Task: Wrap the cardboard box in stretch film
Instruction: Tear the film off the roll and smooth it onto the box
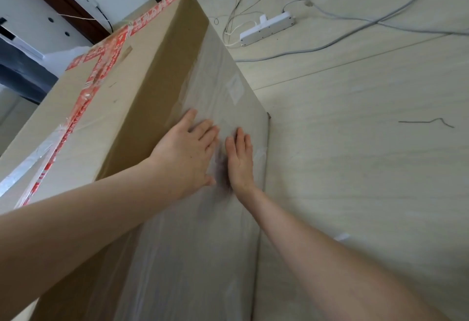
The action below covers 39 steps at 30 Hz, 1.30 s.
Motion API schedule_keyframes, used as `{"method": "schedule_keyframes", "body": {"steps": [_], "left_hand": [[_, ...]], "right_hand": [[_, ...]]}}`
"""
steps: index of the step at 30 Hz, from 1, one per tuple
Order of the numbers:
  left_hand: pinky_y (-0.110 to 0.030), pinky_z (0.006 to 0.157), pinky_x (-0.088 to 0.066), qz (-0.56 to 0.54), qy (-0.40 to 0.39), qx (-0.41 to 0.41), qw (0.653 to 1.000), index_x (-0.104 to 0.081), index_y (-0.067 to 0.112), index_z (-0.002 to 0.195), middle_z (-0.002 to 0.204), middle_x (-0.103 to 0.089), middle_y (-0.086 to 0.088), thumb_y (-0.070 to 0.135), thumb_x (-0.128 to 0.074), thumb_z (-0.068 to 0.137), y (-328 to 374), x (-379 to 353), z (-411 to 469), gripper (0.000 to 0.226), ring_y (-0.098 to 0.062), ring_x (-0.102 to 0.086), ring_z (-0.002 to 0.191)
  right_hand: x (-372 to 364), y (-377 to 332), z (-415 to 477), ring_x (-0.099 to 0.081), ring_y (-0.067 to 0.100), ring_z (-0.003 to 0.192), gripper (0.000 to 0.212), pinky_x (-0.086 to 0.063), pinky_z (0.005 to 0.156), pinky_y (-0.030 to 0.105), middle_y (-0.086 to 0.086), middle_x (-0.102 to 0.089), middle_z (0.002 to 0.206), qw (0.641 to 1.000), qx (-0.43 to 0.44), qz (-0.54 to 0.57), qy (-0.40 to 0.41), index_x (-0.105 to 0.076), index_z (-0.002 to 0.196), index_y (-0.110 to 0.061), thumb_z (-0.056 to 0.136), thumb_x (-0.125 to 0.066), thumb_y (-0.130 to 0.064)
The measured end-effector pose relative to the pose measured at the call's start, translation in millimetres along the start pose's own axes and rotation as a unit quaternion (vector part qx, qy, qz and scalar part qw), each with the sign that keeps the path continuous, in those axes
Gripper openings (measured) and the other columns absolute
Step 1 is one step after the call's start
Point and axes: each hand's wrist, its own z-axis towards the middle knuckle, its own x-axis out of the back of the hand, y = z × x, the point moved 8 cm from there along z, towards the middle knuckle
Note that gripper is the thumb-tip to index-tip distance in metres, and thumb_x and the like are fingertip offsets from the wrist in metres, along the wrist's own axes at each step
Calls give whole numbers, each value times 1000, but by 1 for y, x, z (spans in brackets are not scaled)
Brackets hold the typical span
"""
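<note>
A tall brown cardboard box (106,107) stands on the floor, its top sealed with red printed tape (86,97). Clear stretch film (223,92) covers the lower part of its right side face. My left hand (187,153) lies flat on that face, fingers spread, half on bare cardboard and half on film. My right hand (241,161) presses flat on the film just to the right, close to the box's bottom edge. Neither hand holds anything. No film roll is in view.
A white power strip (269,27) with grey and white cables (355,34) lies on the pale wood-look floor (355,168) behind the box. A short dark wire (429,122) lies at the right. A wall and dark door frame (63,3) stand at the upper left.
</note>
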Motion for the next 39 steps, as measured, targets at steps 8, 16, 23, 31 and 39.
{"method": "schedule_keyframes", "body": {"steps": [8,16,23,31,39], "left_hand": [[-54,112,17,-32,20,-66,997,11,10,150,159,13,-10,59,-11,97,31,14,17,76,-26,15,147],[-59,111,13,9,-24,-90,996,9,13,151,159,14,-6,62,-13,95,36,-10,23,77,-28,13,147],[-59,111,13,6,-42,-97,994,10,13,151,159,16,-7,63,-13,95,36,-12,27,79,-30,16,146],[-57,112,13,4,-38,-99,994,9,13,151,159,15,-6,63,-13,95,35,-9,26,78,-29,15,146],[-50,116,7,-42,38,-44,997,5,4,151,159,9,-13,54,-13,99,17,13,18,74,-28,10,147]], "right_hand": [[48,57,34,0,22,148,65,-2,119,36,9,-5,160,995,-88,-29,35,-9,152,-14,100,-27,-47],[10,87,30,5,18,148,69,5,118,31,8,2,161,992,-121,-37,26,-4,152,-8,100,-25,-49],[10,92,37,2,18,148,66,3,118,33,6,1,161,991,-110,-54,44,-5,152,-14,100,-25,-49],[20,83,55,-2,18,148,68,2,120,32,9,-6,160,994,-98,-25,29,-9,151,-6,100,-24,-49],[59,57,59,-4,26,148,65,-5,117,35,8,-5,161,988,-123,-31,90,-10,153,-15,100,-29,-48]]}}
